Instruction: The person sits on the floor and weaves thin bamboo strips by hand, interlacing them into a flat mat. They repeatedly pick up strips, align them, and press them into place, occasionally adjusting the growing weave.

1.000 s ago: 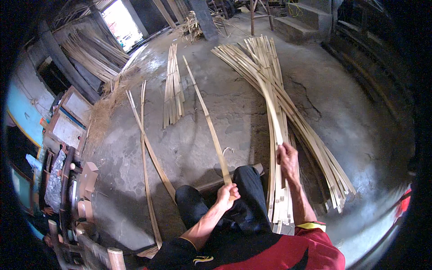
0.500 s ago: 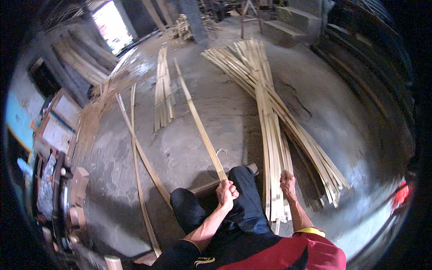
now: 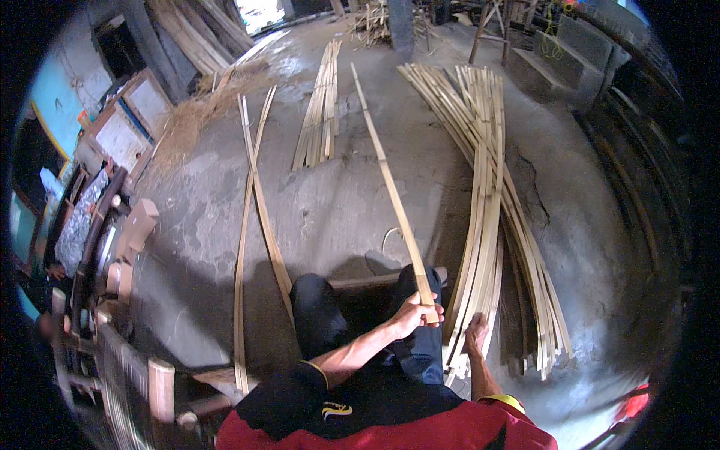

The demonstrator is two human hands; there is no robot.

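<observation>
A long, narrow bamboo strip [image 3: 388, 180] slants away from me, its near end held in my left hand [image 3: 407, 316] above my right knee. The fingers wrap under that end, and its tip shows past them. On my right side, my right hand [image 3: 475, 331] is curled closed by the near ends of a large pile of pale bamboo strips [image 3: 487, 202]. Whatever it may hold is hidden. That pile lies on the floor as two crossing bundles.
Two strips [image 3: 247, 217] cross on the floor to my left. Farther off lies a smaller strip bundle [image 3: 318, 112]. A wooden bar [image 3: 360, 280] lies across by my knees. Bamboo furniture [image 3: 160, 386] and cardboard boxes [image 3: 139, 225] stand at the left; concrete steps [image 3: 562, 67] at the far right.
The view has swung left, so the scene sits further right. My left hand has loosened from a fist, and the strip's near end now shows beyond it. My right hand stays beside the pile.
</observation>
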